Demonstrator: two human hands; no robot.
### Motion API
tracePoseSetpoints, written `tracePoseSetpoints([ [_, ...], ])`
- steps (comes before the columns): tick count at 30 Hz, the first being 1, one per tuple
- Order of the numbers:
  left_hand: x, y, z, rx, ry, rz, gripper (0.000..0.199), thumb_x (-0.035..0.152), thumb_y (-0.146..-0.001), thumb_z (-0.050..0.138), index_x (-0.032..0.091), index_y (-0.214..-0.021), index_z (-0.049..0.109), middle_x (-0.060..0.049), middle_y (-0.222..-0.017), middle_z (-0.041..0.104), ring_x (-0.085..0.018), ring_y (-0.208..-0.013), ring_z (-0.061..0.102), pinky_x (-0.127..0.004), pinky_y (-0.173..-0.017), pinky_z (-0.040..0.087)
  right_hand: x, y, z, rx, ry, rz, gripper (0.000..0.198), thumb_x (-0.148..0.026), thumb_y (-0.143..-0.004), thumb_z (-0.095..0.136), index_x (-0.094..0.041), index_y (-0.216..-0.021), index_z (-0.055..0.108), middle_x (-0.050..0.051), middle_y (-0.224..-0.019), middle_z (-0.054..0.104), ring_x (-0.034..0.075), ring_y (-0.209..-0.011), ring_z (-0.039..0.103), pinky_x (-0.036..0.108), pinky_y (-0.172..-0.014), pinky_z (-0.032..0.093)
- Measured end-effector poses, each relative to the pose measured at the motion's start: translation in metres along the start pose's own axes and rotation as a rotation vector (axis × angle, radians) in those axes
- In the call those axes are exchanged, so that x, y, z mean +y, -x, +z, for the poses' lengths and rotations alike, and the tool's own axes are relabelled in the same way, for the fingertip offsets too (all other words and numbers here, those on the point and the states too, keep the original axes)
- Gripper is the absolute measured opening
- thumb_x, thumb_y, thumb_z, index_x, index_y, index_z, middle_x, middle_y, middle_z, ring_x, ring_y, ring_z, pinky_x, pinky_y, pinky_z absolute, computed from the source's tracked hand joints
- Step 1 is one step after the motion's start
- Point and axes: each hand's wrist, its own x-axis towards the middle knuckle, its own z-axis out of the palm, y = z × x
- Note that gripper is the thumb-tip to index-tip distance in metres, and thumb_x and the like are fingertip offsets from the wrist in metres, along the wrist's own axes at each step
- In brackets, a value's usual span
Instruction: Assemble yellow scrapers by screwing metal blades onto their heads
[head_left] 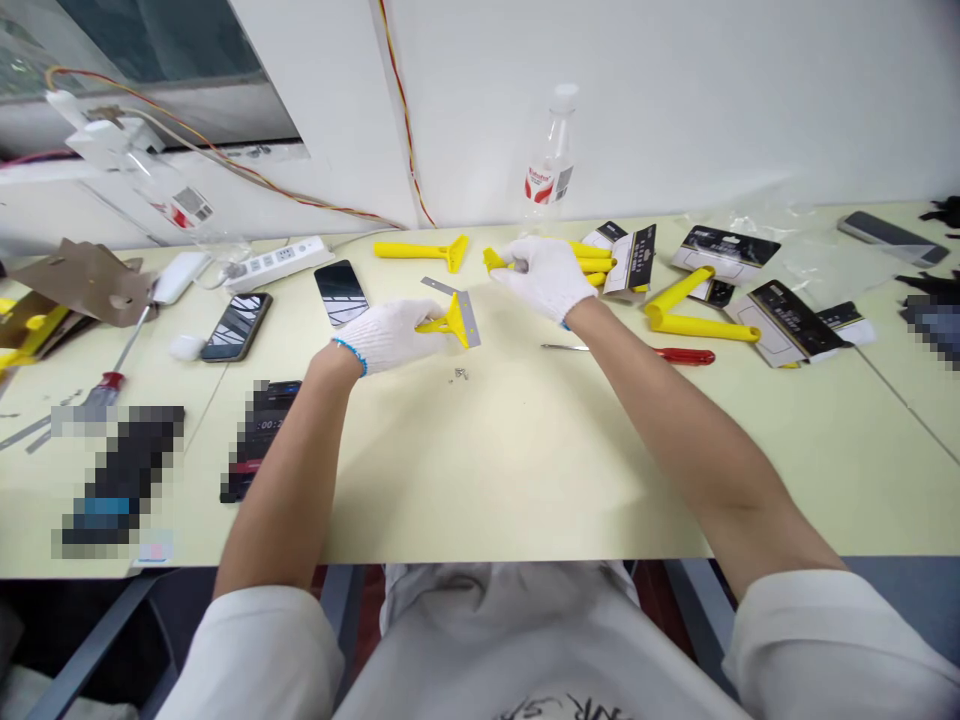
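Left hand: the gloved left hand [386,335] is closed around the handle of a yellow scraper [452,320], which lies low on the worktop [525,470] with its blade end pointing away from the person; the grip looks meant to keep it flat and steady.
Right hand: the gloved right hand [546,275] is curled, fingers pinched on a yellow part [496,262] at the near end of a pile of yellow scrapers [592,262]; how tightly it grips I cannot tell.
Loose blade: a thin metal blade [439,287] lies on the worktop just beyond the held scraper, apart from it.
Screws: a few tiny screws [460,374] sit just in front of the left hand, close enough to pick up.
Screwdriver: a red-handled screwdriver [645,352] lies beside the right forearm, tip pointing left toward the work.
Spare scraper: another yellow scraper [424,250] lies farther back, near the wall.
Right-side stock: two more yellow handles [694,310] rest among black packaging cards [780,315], well apart from the hands.
Phones: two phones [289,310] lie face up left of the work; a power strip [277,262] sits behind them.
Bottle: a clear plastic bottle [551,160] stands upright against the wall behind the right hand.
Far left: a second red-handled screwdriver [112,370] and a piece of brown cardboard [82,280], out of the way.
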Motion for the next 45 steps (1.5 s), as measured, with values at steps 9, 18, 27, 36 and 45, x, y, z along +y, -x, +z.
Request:
tracePoseSetpoints([
  [9, 0.016, 0.028, 0.018, 0.003, -0.142, -0.073, 0.049, 0.046, -0.107, 0.069, 0.021, -0.147, 0.085, -0.011, -0.127, 0.088, -0.028, -0.102, 0.078, -0.035, -0.097, 0.059, 0.000, 0.067, -0.012, -0.178, -0.544, -0.072, 0.028, -0.020, -0.107, 0.069, -0.021, -0.123, 0.091, 0.007, -0.110, 0.087, 0.021, -0.085, 0.079, 0.036, -0.083, 0.071],
  [18, 0.018, 0.025, 0.040, 0.055, -0.124, -0.040, 0.037, 0.047, -0.110, 0.071, 0.023, -0.133, 0.087, -0.009, -0.117, 0.088, -0.031, -0.103, 0.082, -0.034, -0.091, 0.061, -0.007, 0.069, 0.007, -0.172, -0.585, 0.057, 0.014, -0.021, -0.089, 0.089, -0.020, -0.102, 0.085, 0.010, -0.103, 0.087, 0.025, -0.092, 0.080, 0.040, -0.088, 0.071],
  [27, 0.031, 0.025, 0.054, 0.052, -0.167, -0.021, 0.034, 0.039, -0.117, 0.072, 0.021, -0.143, 0.084, -0.011, -0.118, 0.087, -0.032, -0.108, 0.083, -0.036, -0.093, 0.061, -0.022, 0.074, 0.013, -0.053, -0.369, 0.058, 0.021, -0.013, -0.086, 0.087, -0.023, -0.096, 0.071, 0.006, -0.101, 0.083, 0.026, -0.096, 0.080, 0.044, -0.101, 0.068],
  [36, 0.022, 0.023, 0.066, 0.097, -0.113, 0.020, 0.030, 0.036, -0.113, 0.072, 0.020, -0.137, 0.081, -0.013, -0.121, 0.086, -0.031, -0.106, 0.081, -0.038, -0.095, 0.059, -0.031, 0.076, 0.019, -0.071, -0.304, 0.051, 0.022, -0.012, -0.088, 0.087, -0.024, -0.093, 0.069, 0.005, -0.100, 0.083, 0.025, -0.095, 0.080, 0.044, -0.098, 0.068],
  [45, 0.028, 0.027, 0.064, 0.090, -0.102, 0.022, 0.028, 0.034, -0.118, 0.069, 0.016, -0.138, 0.077, -0.011, -0.121, 0.084, -0.026, -0.107, 0.075, -0.037, -0.104, 0.057, -0.038, 0.079, 0.014, -0.097, -0.243, 0.079, 0.024, -0.010, -0.089, 0.089, -0.023, -0.092, 0.069, 0.005, -0.100, 0.082, 0.026, -0.095, 0.080, 0.044, -0.098, 0.067],
])
